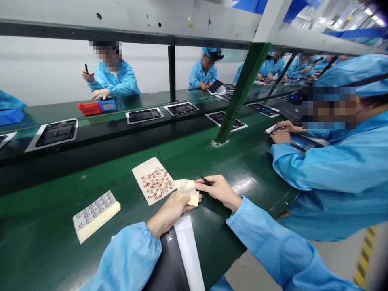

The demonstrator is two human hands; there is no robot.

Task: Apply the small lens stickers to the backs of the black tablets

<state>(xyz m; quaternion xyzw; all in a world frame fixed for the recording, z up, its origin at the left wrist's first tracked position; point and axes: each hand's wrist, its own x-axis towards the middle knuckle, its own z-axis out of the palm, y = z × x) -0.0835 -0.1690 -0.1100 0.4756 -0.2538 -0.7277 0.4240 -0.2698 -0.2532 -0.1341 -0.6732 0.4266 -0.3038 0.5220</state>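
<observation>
My left hand (171,212) holds a folded piece of cream backing sheet (187,191) between its fingers. My right hand (220,192) is shut on black tweezers (205,180), whose tips point left, close to that folded sheet. Just left of the fold lies a cream sheet of small red-and-white stickers (153,180), and its edge nearly meets the fold. Further left is a cream strip carrying rows of small silver rings (96,216). Below my left wrist lies a black flat device (160,262) with a white strip (189,252) on it.
The green bench (60,210) runs across the view. To my right, a co-worker in a blue smock (327,178) works on a device. A green post (242,91) rises beyond my hands. Across the far bench stand black device trays, red and blue bins, and other workers.
</observation>
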